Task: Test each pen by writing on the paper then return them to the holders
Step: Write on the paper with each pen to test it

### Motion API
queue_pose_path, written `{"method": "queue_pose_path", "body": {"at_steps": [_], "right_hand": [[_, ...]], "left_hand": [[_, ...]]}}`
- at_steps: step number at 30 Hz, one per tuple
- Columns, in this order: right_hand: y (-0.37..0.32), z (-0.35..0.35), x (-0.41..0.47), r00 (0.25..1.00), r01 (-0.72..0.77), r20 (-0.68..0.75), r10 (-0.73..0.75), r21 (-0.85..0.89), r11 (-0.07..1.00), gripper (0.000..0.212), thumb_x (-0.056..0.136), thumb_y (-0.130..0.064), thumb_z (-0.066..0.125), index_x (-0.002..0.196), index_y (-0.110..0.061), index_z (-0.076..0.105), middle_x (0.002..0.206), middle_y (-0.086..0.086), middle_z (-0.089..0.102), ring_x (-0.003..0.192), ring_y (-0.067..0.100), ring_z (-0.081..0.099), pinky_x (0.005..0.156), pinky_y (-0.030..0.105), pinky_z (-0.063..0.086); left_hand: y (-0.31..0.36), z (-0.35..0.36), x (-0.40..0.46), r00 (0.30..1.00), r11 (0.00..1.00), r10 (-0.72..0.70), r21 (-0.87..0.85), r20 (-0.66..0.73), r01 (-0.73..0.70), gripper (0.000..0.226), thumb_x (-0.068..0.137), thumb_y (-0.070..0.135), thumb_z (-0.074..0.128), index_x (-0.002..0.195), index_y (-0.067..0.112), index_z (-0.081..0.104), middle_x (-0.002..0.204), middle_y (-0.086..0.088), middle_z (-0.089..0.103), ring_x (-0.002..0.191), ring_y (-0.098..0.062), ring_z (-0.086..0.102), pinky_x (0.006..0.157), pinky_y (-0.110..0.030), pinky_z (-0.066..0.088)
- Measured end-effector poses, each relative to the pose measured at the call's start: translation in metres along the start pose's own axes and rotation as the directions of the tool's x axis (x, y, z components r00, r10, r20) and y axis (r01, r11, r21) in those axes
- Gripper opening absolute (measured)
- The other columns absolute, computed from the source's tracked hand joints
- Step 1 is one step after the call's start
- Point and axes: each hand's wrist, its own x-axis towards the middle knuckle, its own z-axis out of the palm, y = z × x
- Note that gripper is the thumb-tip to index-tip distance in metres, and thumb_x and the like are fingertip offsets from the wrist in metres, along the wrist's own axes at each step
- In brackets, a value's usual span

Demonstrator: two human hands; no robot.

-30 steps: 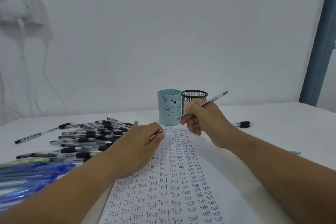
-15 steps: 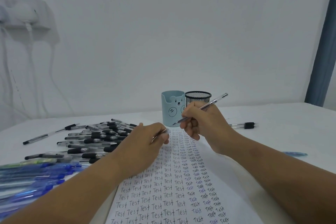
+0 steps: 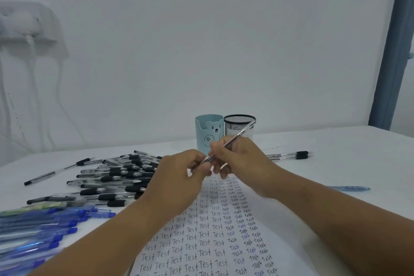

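Both hands meet above the far end of the paper point(image 3: 215, 240), which lies on the white table point(image 3: 349, 163) and is filled with columns of handwritten "Test". Right hand point(image 3: 242, 159) grips a clear-barrelled pen point(image 3: 233, 141), fingers curled round its middle; barrel slants up and to the right, rear end poking out past the knuckles in front of the mesh holder point(image 3: 239, 125). Pen's lower, tip end runs down-left into the left hand point(image 3: 179, 177), whose thumb and fingertips are pinched together round it; tip itself hidden, whether a cap sits there cannot tell. Pen is off the paper, held in the air between the two hands. Light blue bear holder point(image 3: 207, 132) stands touching or just beside the mesh holder, both behind the hands. Left of the paper: heap of black-grip pens point(image 3: 116, 177), nearer the camera a bunch of blue pens point(image 3: 44, 228). Right of the hands two black-capped pens point(image 3: 291, 154) lie side by side; a single blue pen point(image 3: 349, 188) lies near the right forearm.
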Motion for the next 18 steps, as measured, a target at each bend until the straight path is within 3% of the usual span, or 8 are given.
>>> {"method": "queue_pose_path", "body": {"at_steps": [3,5,7,9,12,14,16,18], "right_hand": [[-0.010,-0.014,0.004,0.996,-0.074,-0.051,0.076,0.029,0.997,0.026,0.105,-0.026,0.050,0.104,-0.006,0.067,0.100,0.016,0.074,0.095,0.029,0.072,0.089,0.041,0.059],[-0.017,-0.031,0.005,0.991,-0.089,-0.102,0.086,-0.020,0.996,0.016,0.104,-0.014,0.050,0.097,-0.006,0.062,0.095,0.015,0.075,0.099,0.032,0.072,0.093,0.042,0.059],[-0.024,-0.051,0.004,0.979,-0.101,-0.192,0.067,-0.175,0.979,0.005,0.100,-0.006,0.050,0.097,-0.009,0.048,0.078,0.015,0.070,0.085,0.040,0.070,0.086,0.045,0.060],[-0.027,-0.074,-0.001,0.973,-0.126,-0.222,0.054,-0.325,0.937,0.010,0.102,-0.008,0.046,0.106,-0.011,0.038,0.070,0.011,0.058,0.062,0.033,0.057,0.063,0.040,0.053],[-0.024,-0.109,-0.022,0.989,-0.093,-0.145,0.006,-0.602,0.793,0.006,0.105,-0.017,0.044,0.103,-0.021,0.048,0.072,0.001,0.049,0.062,0.019,0.041,0.057,0.036,0.040],[-0.018,-0.131,-0.040,0.992,-0.124,-0.112,0.058,-0.762,0.635,0.014,0.103,-0.023,0.053,0.097,-0.027,0.065,0.078,-0.007,0.053,0.064,0.011,0.046,0.067,0.029,0.043],[-0.009,-0.149,-0.058,0.985,-0.151,-0.088,0.151,-0.867,0.475,0.014,0.099,-0.024,0.060,0.103,-0.031,0.073,0.089,-0.011,0.055,0.078,0.004,0.051,0.073,0.015,0.038],[0.000,-0.162,-0.074,0.969,-0.185,-0.091,0.228,-0.882,0.433,0.020,0.098,-0.021,0.063,0.106,-0.037,0.072,0.094,-0.014,0.056,0.087,0.006,0.053,0.075,0.011,0.037]], "left_hand": [[0.001,0.000,0.000,0.996,0.997,-0.062,0.047,0.067,0.059,0.052,0.094,0.054,0.059,0.142,0.039,0.044,0.125,0.023,0.060,0.115,0.000,0.055,0.090,-0.018,0.039],[0.003,-0.003,-0.004,0.989,0.992,-0.068,0.115,0.130,0.053,0.062,0.093,0.059,0.055,0.148,0.044,0.030,0.131,0.025,0.052,0.121,-0.003,0.047,0.099,-0.026,0.037],[0.002,-0.006,-0.008,0.977,0.983,-0.040,0.183,0.209,0.001,0.056,0.092,0.065,0.051,0.143,0.049,0.036,0.133,0.028,0.049,0.125,0.001,0.043,0.102,-0.025,0.034],[0.002,-0.006,-0.012,0.958,0.975,-0.032,0.220,0.286,-0.033,0.052,0.089,0.072,0.048,0.135,0.049,0.047,0.135,0.030,0.047,0.126,0.007,0.040,0.103,-0.022,0.031],[0.003,-0.003,-0.015,0.931,0.968,-0.046,0.247,0.361,-0.048,0.052,0.086,0.075,0.050,0.130,0.049,0.052,0.133,0.033,0.044,0.123,0.010,0.040,0.106,-0.023,0.033],[0.004,0.000,-0.015,0.921,0.967,-0.054,0.252,0.385,-0.049,0.050,0.086,0.073,0.054,0.128,0.048,0.053,0.129,0.035,0.044,0.120,0.011,0.041,0.106,-0.022,0.034],[0.003,0.002,-0.013,0.920,0.968,-0.048,0.244,0.389,-0.053,0.048,0.086,0.072,0.055,0.127,0.047,0.053,0.126,0.036,0.045,0.117,0.014,0.042,0.102,-0.019,0.034],[0.001,0.003,-0.012,0.922,0.970,-0.038,0.237,0.386,-0.060,0.047,0.084,0.073,0.054,0.124,0.048,0.054,0.125,0.037,0.047,0.116,0.018,0.041,0.100,-0.016,0.034]]}}
